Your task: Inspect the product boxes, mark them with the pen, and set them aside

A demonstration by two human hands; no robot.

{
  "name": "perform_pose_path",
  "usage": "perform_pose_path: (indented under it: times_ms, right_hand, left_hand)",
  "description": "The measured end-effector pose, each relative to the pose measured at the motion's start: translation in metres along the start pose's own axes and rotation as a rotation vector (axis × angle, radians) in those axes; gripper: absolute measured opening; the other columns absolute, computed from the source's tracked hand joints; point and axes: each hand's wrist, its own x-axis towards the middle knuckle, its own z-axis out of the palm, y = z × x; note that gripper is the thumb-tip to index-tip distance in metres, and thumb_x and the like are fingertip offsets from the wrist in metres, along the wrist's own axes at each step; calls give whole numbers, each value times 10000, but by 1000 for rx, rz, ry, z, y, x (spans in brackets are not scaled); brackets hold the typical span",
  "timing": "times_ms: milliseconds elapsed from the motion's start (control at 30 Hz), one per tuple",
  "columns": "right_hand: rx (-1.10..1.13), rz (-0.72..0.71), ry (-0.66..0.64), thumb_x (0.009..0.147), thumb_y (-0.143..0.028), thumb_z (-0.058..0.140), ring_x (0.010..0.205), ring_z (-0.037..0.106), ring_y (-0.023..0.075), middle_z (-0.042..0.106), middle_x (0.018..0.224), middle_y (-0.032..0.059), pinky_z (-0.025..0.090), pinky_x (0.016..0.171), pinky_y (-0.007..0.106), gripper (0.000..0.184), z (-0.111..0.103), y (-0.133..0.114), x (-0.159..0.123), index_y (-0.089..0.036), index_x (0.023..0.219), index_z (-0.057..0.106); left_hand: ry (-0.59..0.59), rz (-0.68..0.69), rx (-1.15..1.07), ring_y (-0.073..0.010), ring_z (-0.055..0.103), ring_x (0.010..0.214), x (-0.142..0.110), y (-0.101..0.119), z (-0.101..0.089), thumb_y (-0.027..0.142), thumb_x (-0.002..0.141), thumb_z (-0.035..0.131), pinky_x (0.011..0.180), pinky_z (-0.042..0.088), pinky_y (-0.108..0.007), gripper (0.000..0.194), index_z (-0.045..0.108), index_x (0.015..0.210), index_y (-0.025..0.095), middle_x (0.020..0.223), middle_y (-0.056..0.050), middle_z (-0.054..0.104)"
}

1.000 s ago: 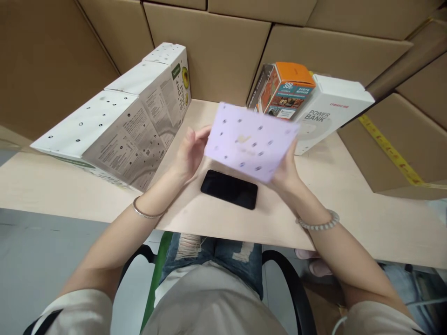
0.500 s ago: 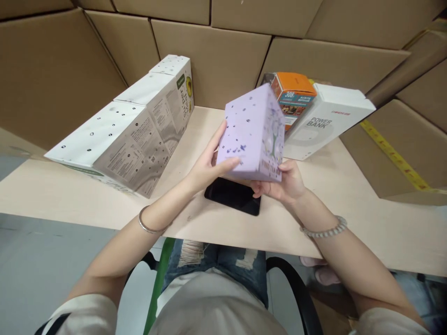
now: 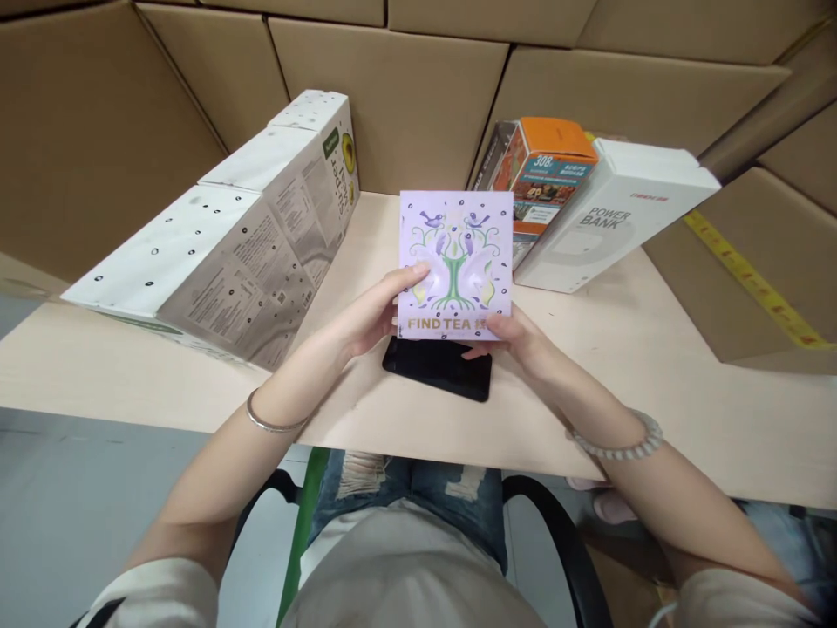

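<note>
Between my hands is a lilac tea box (image 3: 456,262), its front printed with birds, a green plant and "FIND TEA". My left hand (image 3: 376,310) grips its left side, thumb on the front and fingers hidden behind. My right hand (image 3: 516,336) holds the lower right corner, thumb on the front face and fingers underneath. A black smartphone (image 3: 438,371) lies on the table just below the box, partly covered by it and by my right fingers.
White meal boxes (image 3: 248,262) stand in a row at the left. At the back right are an orange-topped box (image 3: 553,166), a dark box (image 3: 495,157) and a white power bank box (image 3: 608,222). Brown cartons (image 3: 392,96) wall the back of the table (image 3: 588,384).
The tea box has been turned so its printed front faces me squarely; before, it was tilted with its side showing. Both hands still hold it.
</note>
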Motion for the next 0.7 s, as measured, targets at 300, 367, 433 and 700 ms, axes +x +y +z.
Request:
perform_pose_path:
  times_ms: [300,367,433,700]
  right_hand:
    - [-330,-215,254,941,-924,403,942,759,259,773,1265,108,628,825,418,887,-20,4,7,-265,1486,636]
    - [-687,-137,335,1021,-779,374,900,750,277,796,1108,119,584,826,432,771,-24,-4,8,-213,1425,707]
    - [-1097,4,283,1016,-637,525,942,760,323,818,1063,143,544,842,443,619,-23,-11,8,-189,1371,763]
    - [-1442,217,133,955,-252,579,938,780,362,846,1052,182,453,734,406,293,-10,-15,5,-153,1100,814]
  left_hand:
    - [123,202,-208,-444,700,1413,-2,-3,19,585,808,846,1185,619,-612,617,747,1315,248,1296,-70,840]
    - [192,273,-221,-438,645,1488,0,-4,18,572,848,788,1216,601,-611,556,744,1294,244,1305,-62,832]
    - [225,315,-230,-428,595,1544,3,-5,15,537,871,756,1248,577,-612,514,737,1286,235,1337,-62,816]
    - [276,347,-170,-391,670,1465,11,-10,4,377,778,825,1236,598,-546,477,761,1228,230,1342,-48,817]
